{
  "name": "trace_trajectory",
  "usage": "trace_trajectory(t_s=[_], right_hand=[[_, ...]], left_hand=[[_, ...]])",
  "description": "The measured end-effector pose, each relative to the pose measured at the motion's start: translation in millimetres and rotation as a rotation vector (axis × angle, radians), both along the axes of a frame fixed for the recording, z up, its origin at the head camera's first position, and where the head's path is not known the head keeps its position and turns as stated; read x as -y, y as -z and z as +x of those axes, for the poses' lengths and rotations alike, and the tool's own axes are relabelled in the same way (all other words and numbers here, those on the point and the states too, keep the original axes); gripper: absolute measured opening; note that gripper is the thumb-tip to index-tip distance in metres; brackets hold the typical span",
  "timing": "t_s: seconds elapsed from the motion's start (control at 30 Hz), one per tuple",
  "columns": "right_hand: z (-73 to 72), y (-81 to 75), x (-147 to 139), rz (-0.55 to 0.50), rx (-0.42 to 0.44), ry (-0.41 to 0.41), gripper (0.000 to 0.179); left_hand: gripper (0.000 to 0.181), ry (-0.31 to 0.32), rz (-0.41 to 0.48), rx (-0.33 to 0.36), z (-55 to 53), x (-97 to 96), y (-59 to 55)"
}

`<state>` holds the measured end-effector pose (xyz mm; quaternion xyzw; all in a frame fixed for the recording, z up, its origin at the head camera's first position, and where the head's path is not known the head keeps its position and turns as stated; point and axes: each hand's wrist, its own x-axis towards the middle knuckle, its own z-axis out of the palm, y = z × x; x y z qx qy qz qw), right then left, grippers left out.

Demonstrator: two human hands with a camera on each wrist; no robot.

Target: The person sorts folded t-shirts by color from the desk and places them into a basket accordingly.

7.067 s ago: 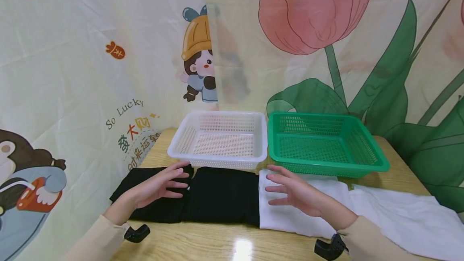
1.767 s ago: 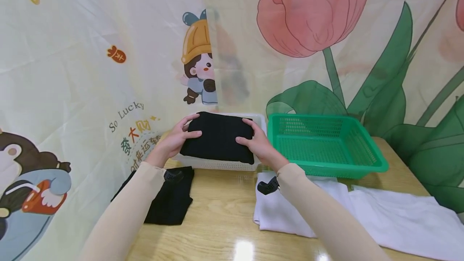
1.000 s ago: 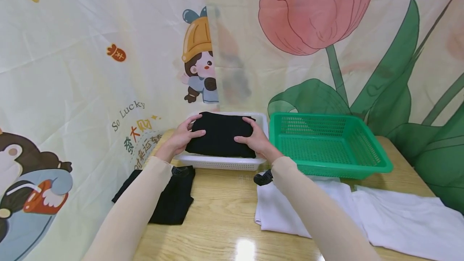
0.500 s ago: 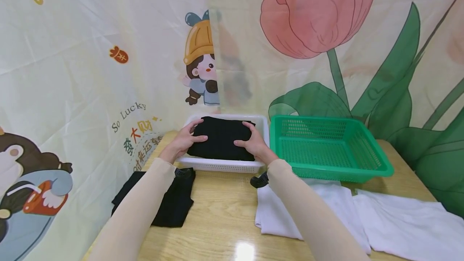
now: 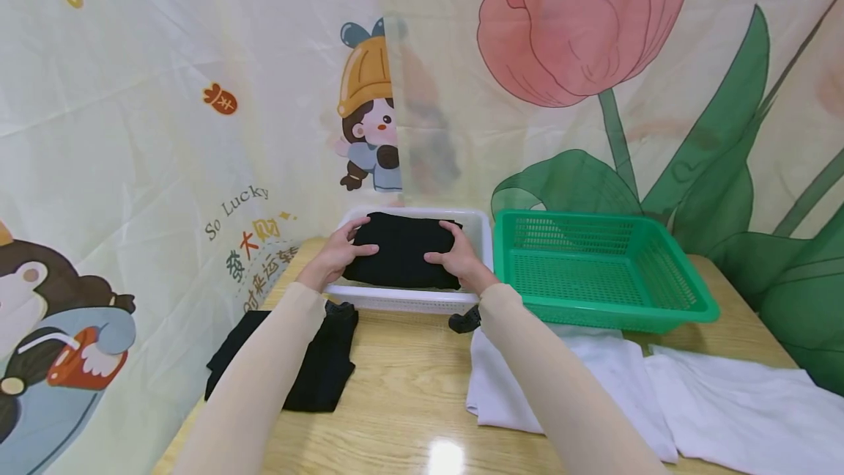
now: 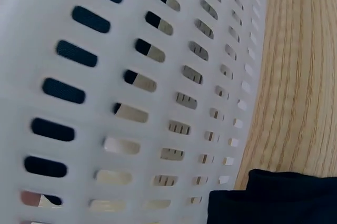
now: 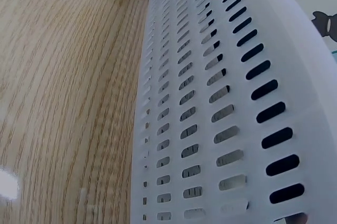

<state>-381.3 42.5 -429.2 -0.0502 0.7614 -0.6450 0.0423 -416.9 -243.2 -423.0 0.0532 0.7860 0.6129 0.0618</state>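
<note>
A folded black garment (image 5: 402, 251) lies within the white basket (image 5: 404, 297), below its rim in the head view. My left hand (image 5: 335, 255) grips the garment's left end, thumb on top and fingers toward the far edge. At the right end my right hand (image 5: 463, 259) holds it the same way. Both wrist views are filled by the basket's slotted front wall (image 6: 174, 98), with dark cloth showing through the upper slots; the hands themselves are mostly hidden there. Another folded black garment (image 5: 323, 376) lies on the table under my left forearm.
A green basket (image 5: 609, 314) stands right beside the white one, with nothing in it. Two folded white garments (image 5: 501, 387) lie on the wooden table (image 5: 409, 409) at the right, one partly under my right forearm. A printed curtain (image 5: 448, 79) hangs behind.
Earlier both hands hovered empty over the table. Since then one black garment went from the table to the white basket, held by both hands. Over the last second it sank lower inside.
</note>
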Motion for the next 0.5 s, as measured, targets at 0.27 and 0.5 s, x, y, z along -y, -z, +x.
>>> trace_trajectory(t_s=[0.27, 0.5], right_hand=[[-1.5, 2.1, -0.8, 0.000, 0.043, -0.006, 0.083], [-2.3, 3.0, -0.2, 0.021, 0.061, -0.011, 0.083]], left_hand=[[0.082, 0.009, -0.025, 0.003, -0.3, -2.6, 3.7], [0.081, 0.003, -0.036, 0.014, -3.1, -2.3, 6.5]])
